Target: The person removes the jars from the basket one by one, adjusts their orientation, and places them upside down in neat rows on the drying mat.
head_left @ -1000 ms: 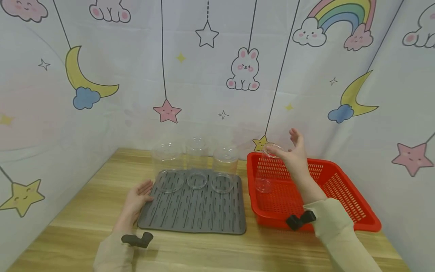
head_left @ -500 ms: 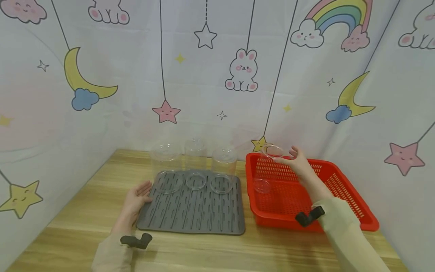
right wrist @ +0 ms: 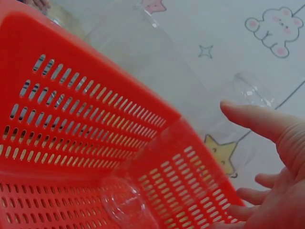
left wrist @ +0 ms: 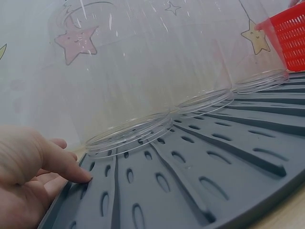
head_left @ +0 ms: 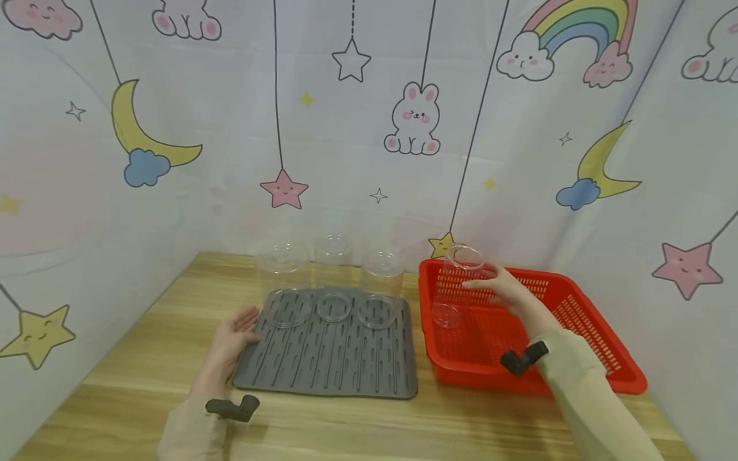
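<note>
My left hand [head_left: 232,336] rests at the left edge of a grey ribbed drying mat [head_left: 325,362], its thumb on the edge in the left wrist view. Three clear cylindrical jars stand upright on the back half of the mat: a wide left jar [head_left: 284,275], a narrower middle jar [head_left: 333,272] and a right jar [head_left: 382,275]. Another clear jar [head_left: 452,291] stands in the red basket [head_left: 478,376], its rim above the basket's edge. My right hand [head_left: 510,294] is beside its upper part, thumb and loosely bent fingers [right wrist: 252,195] spread apart around its side.
The perforated basket stands on the wooden table [head_left: 323,426], close to the mat's right side. A white cloth wall [head_left: 328,134] printed with stars, moons and rabbits rises behind the table and along both sides.
My right hand has come down from the rim of the jar in the basket to its side, the thumb lower. The left hand, mat and jars have stayed in place.
</note>
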Motion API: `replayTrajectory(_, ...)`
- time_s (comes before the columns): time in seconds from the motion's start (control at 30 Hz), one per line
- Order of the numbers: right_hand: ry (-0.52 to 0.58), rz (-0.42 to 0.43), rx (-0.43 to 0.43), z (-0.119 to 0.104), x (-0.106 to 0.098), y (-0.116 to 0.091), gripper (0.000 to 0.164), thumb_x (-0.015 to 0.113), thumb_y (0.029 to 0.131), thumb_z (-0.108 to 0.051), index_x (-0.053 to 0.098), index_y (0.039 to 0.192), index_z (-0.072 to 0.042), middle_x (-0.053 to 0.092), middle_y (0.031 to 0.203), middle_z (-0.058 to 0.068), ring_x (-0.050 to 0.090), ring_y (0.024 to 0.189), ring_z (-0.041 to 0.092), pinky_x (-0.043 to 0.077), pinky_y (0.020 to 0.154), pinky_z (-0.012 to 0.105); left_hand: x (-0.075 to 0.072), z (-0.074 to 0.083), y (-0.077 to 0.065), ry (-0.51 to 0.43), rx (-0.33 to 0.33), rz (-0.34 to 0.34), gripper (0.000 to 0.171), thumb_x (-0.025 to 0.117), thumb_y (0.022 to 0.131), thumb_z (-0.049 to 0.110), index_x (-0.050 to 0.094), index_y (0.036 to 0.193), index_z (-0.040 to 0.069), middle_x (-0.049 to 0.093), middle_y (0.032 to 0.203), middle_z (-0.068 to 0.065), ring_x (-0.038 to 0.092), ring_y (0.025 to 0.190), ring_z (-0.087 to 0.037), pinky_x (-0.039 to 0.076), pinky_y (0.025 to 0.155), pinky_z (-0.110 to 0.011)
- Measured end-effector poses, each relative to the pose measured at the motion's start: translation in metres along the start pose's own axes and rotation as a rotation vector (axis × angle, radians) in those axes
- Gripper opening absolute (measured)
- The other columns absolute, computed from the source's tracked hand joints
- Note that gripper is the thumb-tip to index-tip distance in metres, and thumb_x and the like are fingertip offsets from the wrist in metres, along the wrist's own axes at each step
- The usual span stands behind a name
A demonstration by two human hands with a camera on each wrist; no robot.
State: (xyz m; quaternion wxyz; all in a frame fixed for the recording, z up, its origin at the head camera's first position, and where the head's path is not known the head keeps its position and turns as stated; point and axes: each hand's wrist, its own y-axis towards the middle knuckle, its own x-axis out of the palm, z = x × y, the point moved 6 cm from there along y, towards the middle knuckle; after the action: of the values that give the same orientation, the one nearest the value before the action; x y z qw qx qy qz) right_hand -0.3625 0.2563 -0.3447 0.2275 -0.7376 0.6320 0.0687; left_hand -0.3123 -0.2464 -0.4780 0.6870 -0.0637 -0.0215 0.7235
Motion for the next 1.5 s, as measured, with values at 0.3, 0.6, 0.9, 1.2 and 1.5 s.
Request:
replayTrajectory(0.3,0.037,-0.052,0.004,0.007,0.007,0.009,0.090,0.064,0.091,-0.017,0.003,0.155,-0.001,0.009,0.160,0.028,0.015,0.144,0.048,0.027,0.114,0.066,0.000,0.000,-0.002,0.005,0.006,-0.004,0.076,0.045,0.085,-0.020,0.014,0.153,-0.006,0.018,0.159,-0.027,0.021,0.148,-0.039,0.024,0.121,-0.044)
replayTrajectory(0.6,0.046,-0.050,0.021,0.013,0.012,0.016,0.089,0.066,0.090,-0.017,0.007,0.154,-0.001,0.011,0.160,0.026,0.015,0.145,0.047,0.028,0.114,0.065,0.001,0.001,-0.003,0.007,0.003,0.002,0.076,0.045,0.085,-0.019,0.014,0.153,-0.006,0.019,0.159,-0.027,0.022,0.148,-0.039,0.024,0.121,-0.044)
replayTrajectory(0.9,0.088,-0.048,0.031,0.015,0.020,0.019,0.093,0.065,0.091,-0.014,0.000,0.156,-0.005,0.007,0.162,0.024,0.012,0.146,0.046,0.026,0.114,0.066,0.001,0.000,-0.004,0.003,-0.002,-0.006,0.076,0.045,0.085,-0.019,0.013,0.153,-0.006,0.017,0.159,-0.028,0.020,0.148,-0.041,0.023,0.121,-0.045)
replayTrajectory(1.2,0.117,-0.038,0.014,0.017,0.024,0.022,0.092,0.066,0.091,-0.013,0.002,0.156,-0.006,0.010,0.162,0.023,0.014,0.146,0.045,0.024,0.115,0.066,0.001,-0.001,-0.003,0.008,0.012,-0.011,0.076,0.046,0.085,-0.018,0.014,0.153,-0.006,0.018,0.159,-0.028,0.021,0.147,-0.042,0.023,0.121,-0.046)
replayTrajectory(1.5,0.129,-0.002,-0.033,0.013,0.022,0.021,0.087,0.067,0.091,-0.015,0.011,0.156,-0.009,0.019,0.161,0.020,0.019,0.146,0.043,0.026,0.116,0.063,0.000,0.000,-0.002,0.005,0.007,-0.001,0.076,0.046,0.085,-0.019,0.015,0.153,-0.006,0.019,0.159,-0.027,0.022,0.147,-0.041,0.024,0.121,-0.045)
